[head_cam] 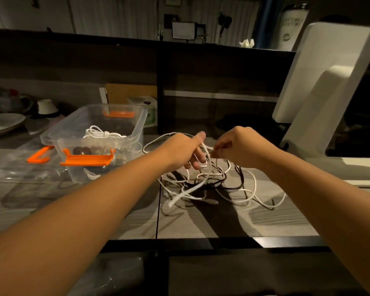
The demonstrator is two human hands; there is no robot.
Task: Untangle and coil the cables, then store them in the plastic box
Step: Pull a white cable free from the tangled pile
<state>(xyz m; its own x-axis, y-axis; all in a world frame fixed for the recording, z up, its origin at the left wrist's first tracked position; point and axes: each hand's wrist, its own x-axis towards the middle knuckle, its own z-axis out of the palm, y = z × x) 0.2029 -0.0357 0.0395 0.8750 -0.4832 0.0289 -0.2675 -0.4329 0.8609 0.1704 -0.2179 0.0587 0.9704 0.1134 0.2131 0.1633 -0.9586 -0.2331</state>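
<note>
A tangle of white cables [252, 195] and a thin dark cable [241, 178] lies on the grey table in the middle. My left hand [184, 148] holds a flat white cable [190, 191] between thumb and fingers, lifted above the pile; its loose end hangs down toward the table. My right hand [239, 146] pinches a white strand just to the right of the left hand. The clear plastic box [51, 135] with orange latches stands to the left. Inside it lie a coiled white cable [100, 133] and a dark coiled one [81, 150].
The box's clear lid [19, 167] with an orange clip lies flat left of the box. A plate [2, 122] and cups sit at the far left. A large white appliance [320, 88] rises at the right. The table's dark front edge [179, 242] runs below the cables.
</note>
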